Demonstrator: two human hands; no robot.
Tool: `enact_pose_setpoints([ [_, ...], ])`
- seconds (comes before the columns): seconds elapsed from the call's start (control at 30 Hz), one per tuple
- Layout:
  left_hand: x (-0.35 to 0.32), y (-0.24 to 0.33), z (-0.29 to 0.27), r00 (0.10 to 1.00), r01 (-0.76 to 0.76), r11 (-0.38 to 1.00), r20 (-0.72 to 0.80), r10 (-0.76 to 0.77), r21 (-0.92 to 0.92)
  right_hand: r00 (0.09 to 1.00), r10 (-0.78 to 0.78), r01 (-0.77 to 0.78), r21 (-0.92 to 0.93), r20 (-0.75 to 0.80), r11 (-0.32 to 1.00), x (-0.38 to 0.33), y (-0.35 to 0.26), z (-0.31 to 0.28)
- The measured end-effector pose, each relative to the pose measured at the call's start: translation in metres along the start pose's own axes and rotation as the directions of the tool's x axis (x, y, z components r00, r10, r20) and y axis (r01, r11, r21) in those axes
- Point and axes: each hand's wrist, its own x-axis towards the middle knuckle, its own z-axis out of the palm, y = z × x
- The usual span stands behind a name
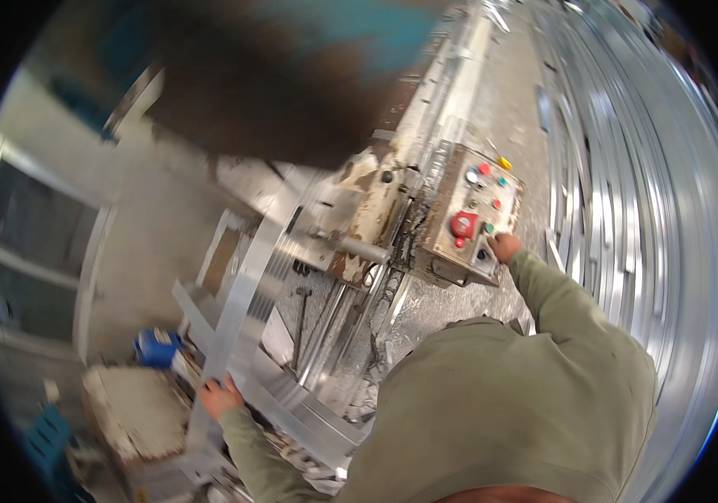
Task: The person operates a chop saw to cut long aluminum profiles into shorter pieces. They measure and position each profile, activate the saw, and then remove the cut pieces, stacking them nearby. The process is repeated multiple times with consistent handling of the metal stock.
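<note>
Left hand: the left hand (pixel 220 396) at about 7 o'clock is closed over the edge of the long flat shiny metal strip (pixel 246 289), fingers curled round it.
Right hand: the right hand (pixel 505 246) at about 2 o'clock from centre rests fingertips-down on the rusty grey metal control box with red, green and yellow buttons (pixel 468 220); how far it is open cannot be told.
Strip axis: the strip's long axis runs from 7 o'clock, at the left hand, up toward 12 o'clock, into the worn grey-and-rust machine (pixel 359 214).
Surface and room: a grimy concrete workshop floor (pixel 158 226) lies below, littered with metal scraps near the person's body.
Around: a second angled metal strip (pixel 292 402) crosses under the first near the left hand. A blue motor (pixel 156 345) sits just left of the held strip, at 8 o'clock. Stacked curved shiny metal bands (pixel 652 193) fill the 3 o'clock side.
In the way: the person's olive-green sleeve and shoulder (pixel 502 402) hides the lower centre; a blurred dark shape (pixel 292 75) covers 12 o'clock.
</note>
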Motion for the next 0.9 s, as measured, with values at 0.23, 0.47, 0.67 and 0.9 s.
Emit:
enact_pose_setpoints([
  [0.23,0.021,0.04,-0.014,0.921,0.076,0.962,0.351,-0.167,0.261,0.947,0.169,-0.121,0.184,-0.272,0.975,0.067,0.012,-0.048],
  [0.47,0.037,0.037,0.011,0.905,0.154,0.95,0.347,-0.246,0.272,0.954,0.299,-0.296,0.094,-0.021,0.95,0.123,0.0,-0.062],
  [0.67,0.038,0.033,0.022,0.914,0.188,0.941,0.3,-0.273,0.283,0.93,0.367,-0.364,-0.076,0.023,0.928,0.139,-0.019,-0.082],
  [0.9,0.031,0.029,0.034,0.913,0.229,0.917,0.255,-0.319,0.326,0.934,0.347,-0.339,-0.095,0.086,0.936,0.144,-0.028,-0.096],
])
